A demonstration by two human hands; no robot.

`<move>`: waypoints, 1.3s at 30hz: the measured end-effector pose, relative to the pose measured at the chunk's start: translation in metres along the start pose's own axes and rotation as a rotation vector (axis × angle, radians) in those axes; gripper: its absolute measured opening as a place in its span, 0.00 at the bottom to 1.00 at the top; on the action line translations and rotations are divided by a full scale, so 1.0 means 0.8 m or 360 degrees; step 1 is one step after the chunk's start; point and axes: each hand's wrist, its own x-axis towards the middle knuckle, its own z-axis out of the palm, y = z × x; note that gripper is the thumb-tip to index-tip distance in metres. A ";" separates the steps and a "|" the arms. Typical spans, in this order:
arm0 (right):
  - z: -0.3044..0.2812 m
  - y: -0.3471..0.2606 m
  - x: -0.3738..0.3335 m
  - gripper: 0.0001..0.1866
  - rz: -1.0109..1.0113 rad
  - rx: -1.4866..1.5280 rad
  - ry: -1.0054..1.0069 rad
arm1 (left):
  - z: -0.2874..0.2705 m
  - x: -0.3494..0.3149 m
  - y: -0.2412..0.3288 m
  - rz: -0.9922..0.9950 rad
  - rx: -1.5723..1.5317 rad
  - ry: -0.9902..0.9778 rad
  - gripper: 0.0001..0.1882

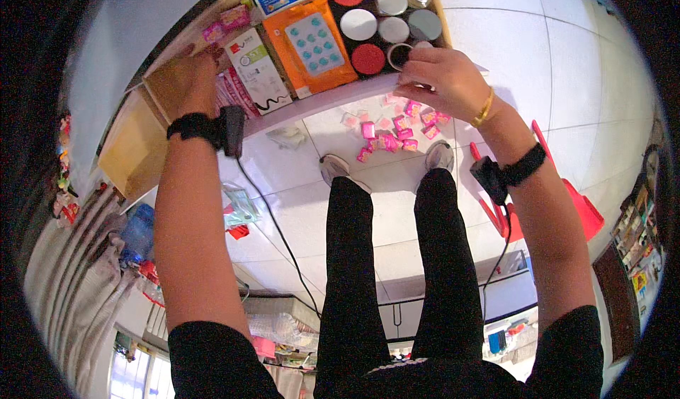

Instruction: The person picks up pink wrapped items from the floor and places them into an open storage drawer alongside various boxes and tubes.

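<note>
An open drawer [326, 100] full of packets and jars lies in front of me. My left hand [193, 77] reaches into its left end, beside pink wrapped packets [234, 18] and a white box [256, 70]. Its fingers are mostly hidden. My right hand [448, 80] is at the front right edge, fingers curled, next to a dark open-topped jar [399, 56]. Whether it grips the edge or a small thing cannot be made out. An orange packet [280, 34] with a blister-like picture lies mid-drawer. Beside it stand several jars with white lids [359, 24] and red lids [368, 58].
Small pink wrapped pieces [388, 142] lie scattered on the tiled floor by my shoes. A clear plastic wrapper [287, 138] is left of them. A red plastic chair or stool [582, 208] stands at right. Cables [273, 218] hang from both wristbands.
</note>
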 end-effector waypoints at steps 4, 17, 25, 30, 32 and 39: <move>-0.001 -0.007 -0.005 0.12 -0.0040 0.0008 0.0061 | -0.002 -0.046 0.050 0.0015 -0.0191 0.0122 0.29; -0.012 -0.093 -0.153 0.04 0.0895 0.0088 0.0601 | 0.154 -0.417 0.128 0.0640 0.0510 -0.0667 0.16; 0.048 -0.132 -0.293 0.07 0.1817 0.0349 0.0736 | 0.230 -0.491 -0.107 0.0111 0.0966 -0.1030 0.15; 0.088 -0.141 -0.362 0.07 0.1874 0.0547 0.0873 | 0.240 -0.543 -0.167 -0.0030 0.1273 -0.1134 0.16; 0.088 -0.142 -0.372 0.08 0.1743 0.0487 0.0807 | 0.248 -0.548 -0.189 -0.0002 0.1346 -0.1184 0.17; 0.167 -0.099 -0.406 0.08 0.1925 0.0542 0.1009 | 0.342 -0.521 -0.301 0.0366 0.1692 -0.1407 0.13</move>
